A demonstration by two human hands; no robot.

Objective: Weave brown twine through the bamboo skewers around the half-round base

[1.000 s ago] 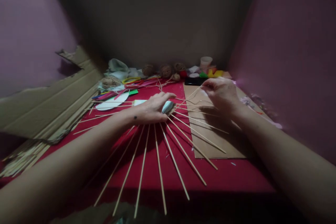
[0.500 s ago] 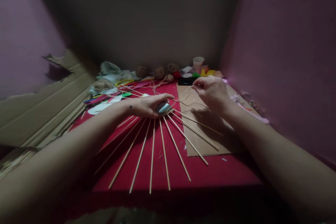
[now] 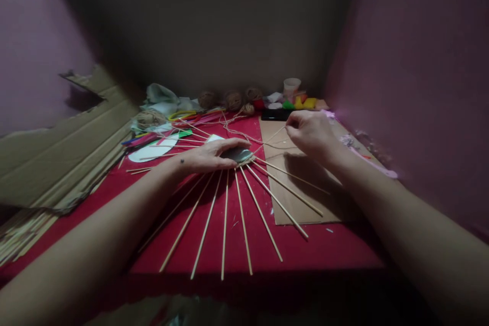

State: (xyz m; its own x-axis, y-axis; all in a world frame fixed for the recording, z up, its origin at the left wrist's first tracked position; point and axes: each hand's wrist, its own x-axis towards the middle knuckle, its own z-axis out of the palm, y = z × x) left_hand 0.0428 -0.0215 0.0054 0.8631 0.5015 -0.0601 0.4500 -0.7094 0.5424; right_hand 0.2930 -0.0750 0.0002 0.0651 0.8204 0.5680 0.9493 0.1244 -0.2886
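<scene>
Thin wooden sticks fan out from a pale round disc on the table. My left hand lies across that disc, thumb along the near edge and fingers over the far side, gripping it. Twine is woven around the disc's right edge. From there a strand of twine runs taut up to my right hand, which pinches it between thumb and fingertips above the cardboard sheet. More loose twine trails back toward the balls behind.
Twine balls, a paper cup and a black phone-like object line the back. A cardboard sheet covers the right side of the red table. Torn cardboard leans at left; a white oval lies nearby.
My right hand has shifted slightly right, still pinching the strand. My left hand has settled flatter, and the disc lies lower, with more of its surface showing.
</scene>
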